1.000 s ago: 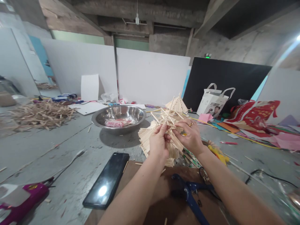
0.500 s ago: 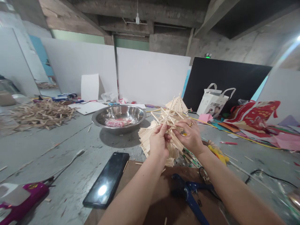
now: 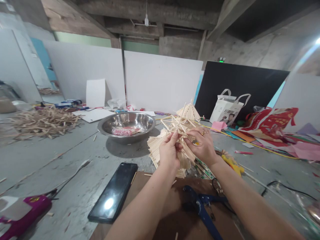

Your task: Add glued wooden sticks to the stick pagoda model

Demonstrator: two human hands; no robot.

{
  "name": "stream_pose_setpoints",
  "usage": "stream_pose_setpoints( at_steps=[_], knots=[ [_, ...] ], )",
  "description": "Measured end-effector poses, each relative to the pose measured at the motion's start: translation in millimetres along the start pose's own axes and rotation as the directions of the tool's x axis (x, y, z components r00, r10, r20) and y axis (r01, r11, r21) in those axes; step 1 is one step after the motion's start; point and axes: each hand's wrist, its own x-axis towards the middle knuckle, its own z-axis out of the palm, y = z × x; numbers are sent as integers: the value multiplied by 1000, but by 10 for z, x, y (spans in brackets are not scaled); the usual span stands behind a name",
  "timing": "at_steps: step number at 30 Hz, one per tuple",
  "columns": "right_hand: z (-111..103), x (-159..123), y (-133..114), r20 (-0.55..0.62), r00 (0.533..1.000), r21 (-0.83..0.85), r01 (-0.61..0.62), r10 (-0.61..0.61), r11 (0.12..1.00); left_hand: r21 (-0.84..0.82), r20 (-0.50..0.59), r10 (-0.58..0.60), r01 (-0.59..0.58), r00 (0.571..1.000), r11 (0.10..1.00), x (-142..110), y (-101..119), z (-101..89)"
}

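Observation:
My left hand point(image 3: 170, 150) is closed, thumb and fingers pinching the near edge of a frame of thin wooden sticks point(image 3: 178, 125). On the other side of that edge, my right hand point(image 3: 203, 145) pinches the same stick frame, a ring showing on one finger. Slanting sticks and one upright stick rise from the frame. Below and behind the hands lie panels of sticks laid side by side point(image 3: 156, 146). A cone-shaped stick roof point(image 3: 189, 111) stands just beyond. The fingertips partly hide the exact spot being held.
A steel basin point(image 3: 102, 128) with plastic-wrapped packets stands at the left centre. Nearer are a phone point(image 3: 113, 193), a purple glue gun point(image 3: 32, 210), blue cutting pliers point(image 3: 203, 208) and a brown board point(image 3: 162, 203). A stick pile point(image 3: 47, 121) lies far left; a yellow tool point(image 3: 231, 163) lies right.
Almost nothing differs. Both hands keep their pinch on the stick frame in nearly the same place, and the view has shifted very slightly.

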Motion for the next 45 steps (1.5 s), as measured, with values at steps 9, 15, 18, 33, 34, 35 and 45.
stream_pose_setpoints(
  at_steps=[9, 15, 18, 33, 34, 35, 45],
  knots=[
    [-6, -2, -8, 4, 1000, 1, -3, 3, 1000, 5, 2, -3, 3, 1000, 1000, 5, 3, -2],
    [-2, -2, -1, -4, 1000, 5, -4, 4, 1000, 16, -4, -14, 14, 1000, 1000, -4, 10, 6],
    [-2, 0, -1, -1, 1000, 4, -1, 1, 1000, 8, -7, -13, 13, 1000, 1000, -6, 17, 8],
    [-4, 7, -19, -2, 1000, 7, -5, 5, 1000, 6, -21, -21, 22, 1000, 1000, -7, 27, 10],
    [-4, 7, -20, -3, 1000, 6, -3, 3, 1000, 6, -24, -22, 22, 999, 1000, -7, 29, 12],
    [-5, 7, -21, -4, 1000, 6, -1, 1, 1000, 6, -26, -23, 23, 999, 1000, -8, 29, 14],
    [-14, 13, -20, 9, 1000, -5, -4, 4, 1000, 9, -25, -12, 12, 1000, 1000, -11, 23, 6]
  ],
)
